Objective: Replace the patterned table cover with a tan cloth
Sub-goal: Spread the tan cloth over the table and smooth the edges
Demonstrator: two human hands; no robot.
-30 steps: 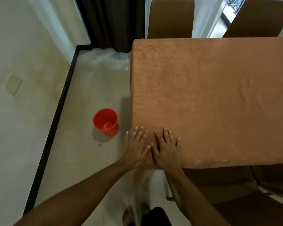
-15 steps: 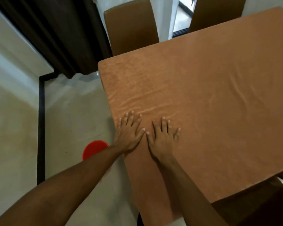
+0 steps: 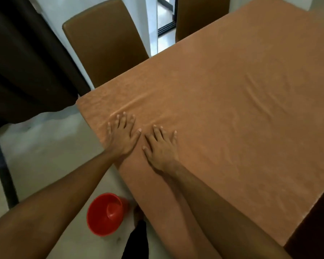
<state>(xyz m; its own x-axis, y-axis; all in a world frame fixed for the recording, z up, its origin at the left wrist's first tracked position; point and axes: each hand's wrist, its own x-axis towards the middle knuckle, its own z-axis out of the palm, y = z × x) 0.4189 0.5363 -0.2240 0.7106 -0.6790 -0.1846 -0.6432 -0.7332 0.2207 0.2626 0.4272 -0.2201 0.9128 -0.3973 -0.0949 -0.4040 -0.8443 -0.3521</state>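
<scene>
A tan cloth (image 3: 223, 109) covers the whole table top and hangs over its left edge. My left hand (image 3: 123, 136) lies flat on the cloth near the left edge, fingers spread and straight. Beside it, my right hand (image 3: 160, 146) also presses flat on the cloth, palm down. A low ridge of wrinkles runs across the cloth just beyond my fingertips, and more creases show toward the right. No patterned cover is in view.
A red bucket (image 3: 106, 214) stands on the pale floor by the table's left side. Two brown chairs (image 3: 105, 38) stand at the far side. A dark curtain (image 3: 22, 58) hangs at the upper left. Another dark brown seat (image 3: 314, 230) is at the lower right.
Both flat hands have slid forward over the cloth, away from the near corner and toward the far edge. My view has tilted and swung along the table's left side.
</scene>
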